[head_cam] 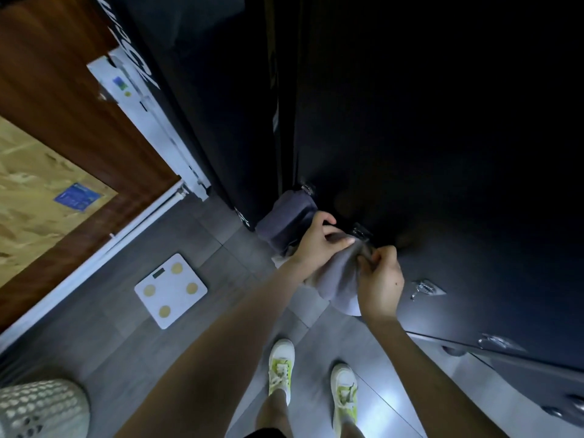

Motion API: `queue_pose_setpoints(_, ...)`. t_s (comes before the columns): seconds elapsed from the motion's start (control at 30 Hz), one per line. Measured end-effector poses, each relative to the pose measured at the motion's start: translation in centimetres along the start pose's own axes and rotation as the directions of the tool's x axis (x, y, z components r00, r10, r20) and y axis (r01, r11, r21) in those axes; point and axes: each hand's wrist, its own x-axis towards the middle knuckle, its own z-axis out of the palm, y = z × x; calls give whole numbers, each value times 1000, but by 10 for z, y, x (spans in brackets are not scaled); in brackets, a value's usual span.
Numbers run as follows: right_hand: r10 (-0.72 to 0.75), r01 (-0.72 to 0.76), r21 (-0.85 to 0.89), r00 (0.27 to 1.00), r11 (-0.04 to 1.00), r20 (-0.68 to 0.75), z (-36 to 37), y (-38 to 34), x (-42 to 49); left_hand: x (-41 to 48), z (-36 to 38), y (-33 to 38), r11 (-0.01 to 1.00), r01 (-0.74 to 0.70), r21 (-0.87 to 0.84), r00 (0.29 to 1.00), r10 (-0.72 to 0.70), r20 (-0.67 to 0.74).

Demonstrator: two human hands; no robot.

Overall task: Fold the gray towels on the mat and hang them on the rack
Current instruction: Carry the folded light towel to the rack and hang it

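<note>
Left hand (316,245): fingers curled round top edge of gray towel (339,276), up by chrome hook (361,231) on dark panel (442,153).
Right hand (380,279): pinches same towel's edge, thumb + fingers.
2nd gray towel (287,216): hangs just left of left hand.
Writing: white letters (132,58) on black board (189,105), blue sticker (79,196); can't read either.
Floor (205,248): white scale (170,290) on gray tiles.

1st towel (338,276): gray, bunched, top pinched by L hand (316,245) & R hand (380,279) at rack hook (360,231). 2nd towel (286,216): gray, folded, hangs just left.
</note>
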Motion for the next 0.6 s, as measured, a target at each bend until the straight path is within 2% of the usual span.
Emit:
queue_pose_setpoints(0.17, -24, 25, 11, 989, 1000, -145, 13, -4, -2, 7, 12, -5, 999, -31, 14, 978, 33, -205)
queue_pose_setpoints(0.27, 33, -29, 23, 985, 999, -170, 17, -5, -4, 8, 11, -8, 985, -85, 151, 947, 127, -294)
queue_pose_setpoints(0.33, -7, 13, 29, 982, 999, -187, 18, -3, -4, 8, 9, -12, 972, -120, 204, 937, 179, -300)
queue_pose_setpoints(0.43, -45, 53, 40, 984, 998, -171, 18, -1, -1, 1, 12, -16, 992, -105, 68, 949, 120, -291)
queue_pose_setpoints(0.6, 108, -102, 47, 977, 994, -181, 26, -2, 0, -2, 18, -13, 996, -92, -17, 964, 84, -252)
